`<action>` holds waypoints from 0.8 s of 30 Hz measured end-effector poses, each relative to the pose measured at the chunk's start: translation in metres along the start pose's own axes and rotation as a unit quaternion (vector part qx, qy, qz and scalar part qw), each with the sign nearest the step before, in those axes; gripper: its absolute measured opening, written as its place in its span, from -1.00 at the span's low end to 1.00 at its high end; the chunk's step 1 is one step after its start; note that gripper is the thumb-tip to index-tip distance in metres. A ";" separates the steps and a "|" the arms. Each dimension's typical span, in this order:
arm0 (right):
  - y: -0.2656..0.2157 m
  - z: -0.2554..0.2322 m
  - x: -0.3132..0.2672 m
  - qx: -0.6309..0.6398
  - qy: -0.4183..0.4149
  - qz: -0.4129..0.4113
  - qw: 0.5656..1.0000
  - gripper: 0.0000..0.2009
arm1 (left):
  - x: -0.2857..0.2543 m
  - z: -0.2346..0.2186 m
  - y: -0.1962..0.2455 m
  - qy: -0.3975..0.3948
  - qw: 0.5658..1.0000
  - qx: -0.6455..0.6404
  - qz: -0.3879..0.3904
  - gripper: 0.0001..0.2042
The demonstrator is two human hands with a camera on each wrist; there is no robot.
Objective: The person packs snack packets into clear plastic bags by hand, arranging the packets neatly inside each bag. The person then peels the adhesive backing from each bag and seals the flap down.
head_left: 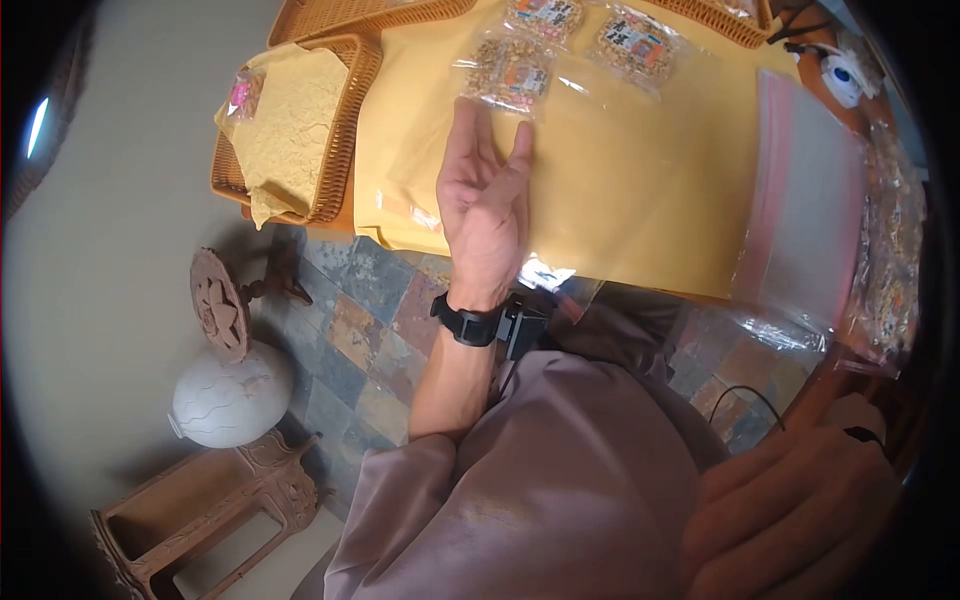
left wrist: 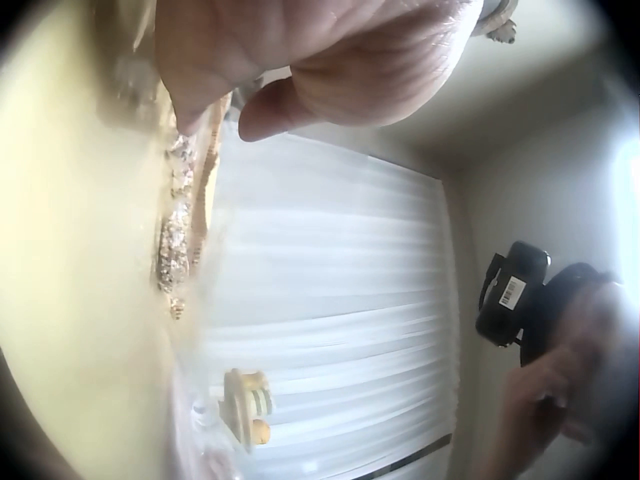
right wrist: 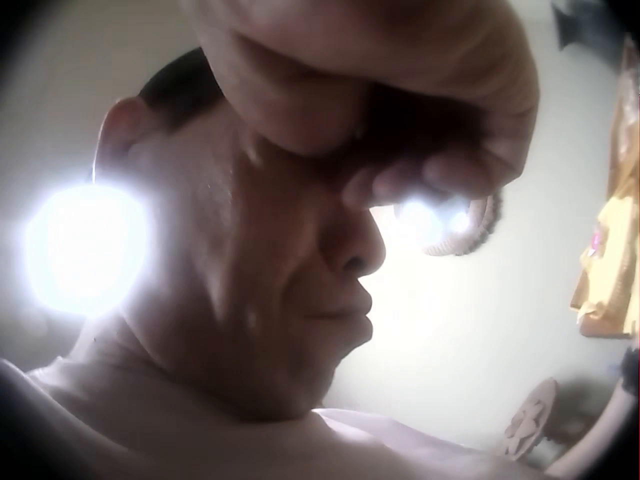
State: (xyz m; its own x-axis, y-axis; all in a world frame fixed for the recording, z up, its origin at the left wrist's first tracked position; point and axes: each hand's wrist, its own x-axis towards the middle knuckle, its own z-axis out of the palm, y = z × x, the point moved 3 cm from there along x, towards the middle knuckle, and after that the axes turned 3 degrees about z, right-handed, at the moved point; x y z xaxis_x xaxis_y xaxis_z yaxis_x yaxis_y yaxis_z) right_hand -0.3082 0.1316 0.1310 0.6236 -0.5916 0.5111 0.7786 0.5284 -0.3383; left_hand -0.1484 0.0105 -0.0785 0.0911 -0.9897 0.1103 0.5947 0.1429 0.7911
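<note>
My left hand (head_left: 485, 205) lies palm up over yellow paper (head_left: 640, 200), some fingers extended and others bent. Its fingertips reach the near edge of a clear packet of nutty pieces (head_left: 500, 72); contact cannot be told. The left wrist view shows this hand (left wrist: 320, 55) above a blurred row of packets (left wrist: 178, 230). Two similar packets (head_left: 545, 15) (head_left: 638, 45) lie farther back. My right hand (head_left: 800, 500) is raised close to the head camera. In the right wrist view, that hand (right wrist: 390, 90) is beside the face, fingers loosely bent, nothing visible in them.
At the left stands a wicker tray (head_left: 345, 130) with crumpled yellow paper and a small pink-marked packet. Clear bags with pink edges (head_left: 800, 200) lie at the right, beside more packets (head_left: 890, 260). A white jar (head_left: 235, 395) and carved wooden furniture stand lower left.
</note>
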 end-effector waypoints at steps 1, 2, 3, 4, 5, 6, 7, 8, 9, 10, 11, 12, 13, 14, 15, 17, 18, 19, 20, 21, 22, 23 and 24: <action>-0.003 -0.006 -0.004 -0.054 0.006 0.019 0.998 -0.82 | 0.002 -0.002 -0.001 0.004 1.000 0.009 -0.005 -0.38; -0.013 -0.021 0.000 -0.109 0.012 0.039 0.993 -0.83 | 0.004 -0.002 -0.002 0.007 1.000 0.017 -0.009 -0.36; -0.019 -0.029 -0.001 -0.165 0.018 0.058 0.984 -0.83 | 0.004 0.000 -0.005 0.007 1.000 0.017 -0.011 -0.36; -0.032 -0.031 -0.008 -0.219 0.025 0.074 0.973 -0.83 | 0.004 0.002 -0.005 0.010 1.000 0.008 -0.012 -0.35; -0.025 -0.035 -0.010 -0.273 0.026 0.091 0.957 -0.83 | 0.006 0.003 -0.003 0.013 1.000 0.000 -0.007 -0.33; -0.026 -0.036 -0.014 -0.327 0.029 0.111 0.938 -0.83 | 0.008 0.002 -0.003 0.013 1.000 0.000 -0.006 -0.33; -0.027 -0.035 -0.020 -0.378 0.036 0.133 0.915 -0.84 | 0.007 0.002 -0.003 0.008 1.000 0.016 -0.006 -0.31; -0.028 -0.035 -0.023 -0.432 0.043 0.155 0.887 -0.84 | 0.008 0.004 -0.006 -0.001 1.000 0.028 -0.007 -0.28; -0.025 -0.030 -0.021 -0.435 0.051 0.158 0.885 -0.84 | 0.008 0.007 -0.010 -0.003 1.000 0.022 -0.012 -0.28; -0.018 -0.026 -0.016 -0.467 0.114 0.142 0.865 -0.83 | 0.009 0.008 -0.009 -0.007 0.999 0.032 -0.022 -0.27; -0.014 -0.025 -0.012 -0.496 0.171 0.125 0.842 -0.83 | 0.010 0.006 -0.005 -0.011 0.999 0.045 -0.027 -0.26; -0.015 -0.029 -0.010 -0.496 0.172 0.125 0.842 -0.83 | 0.008 0.005 -0.002 -0.012 0.999 0.045 -0.028 -0.26; -0.019 -0.033 -0.006 -0.566 0.110 0.074 0.814 -0.83 | 0.006 0.006 -0.002 0.004 0.998 0.048 -0.030 -0.26; -0.021 -0.035 -0.002 -0.634 0.040 0.021 0.772 -0.83 | 0.006 0.008 -0.002 0.016 0.998 0.048 -0.026 -0.25; -0.008 -0.037 -0.008 -0.641 0.033 0.023 0.766 -0.83 | -0.001 0.009 0.002 0.031 0.996 0.081 -0.013 -0.27; 0.014 -0.037 -0.029 -0.614 0.108 -0.143 0.769 -0.78 | -0.019 0.003 0.012 0.043 0.994 0.093 -0.048 -0.25; 0.012 -0.039 -0.030 -0.620 0.108 -0.147 0.763 -0.78 | -0.030 0.000 0.018 0.041 0.993 0.098 -0.051 -0.29; 0.009 -0.038 -0.030 -0.618 0.083 -0.154 0.767 -0.78 | -0.040 -0.002 0.023 0.036 0.992 0.103 -0.057 -0.32; 0.006 -0.037 -0.031 -0.615 0.057 -0.159 0.770 -0.79 | -0.048 -0.006 0.030 0.029 0.991 0.114 -0.070 -0.37; 0.004 -0.033 -0.026 -0.622 0.060 -0.162 0.764 -0.79 | -0.057 -0.007 0.039 0.045 0.988 0.112 -0.097 -0.45; 0.001 -0.029 -0.017 -0.604 0.108 -0.184 0.768 -0.79 | -0.068 -0.010 0.049 0.051 0.983 0.142 -0.100 -0.52; -0.004 -0.028 -0.012 -0.586 0.152 -0.208 0.768 -0.79 | -0.073 -0.014 0.058 0.057 0.979 0.172 -0.098 -0.58; -0.007 -0.029 -0.015 -0.590 0.151 -0.211 0.764 -0.79 | -0.073 -0.015 0.067 0.052 0.979 0.169 -0.096 -0.58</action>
State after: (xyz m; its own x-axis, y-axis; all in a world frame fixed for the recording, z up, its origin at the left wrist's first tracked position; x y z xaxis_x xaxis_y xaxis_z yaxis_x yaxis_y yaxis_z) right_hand -0.3211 0.1191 0.1022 0.1489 -0.7653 0.6262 0.3244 -0.5604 -0.7620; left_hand -0.1031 0.0926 -0.0429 0.0942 -0.9897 -0.1077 0.3111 -0.0735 0.9475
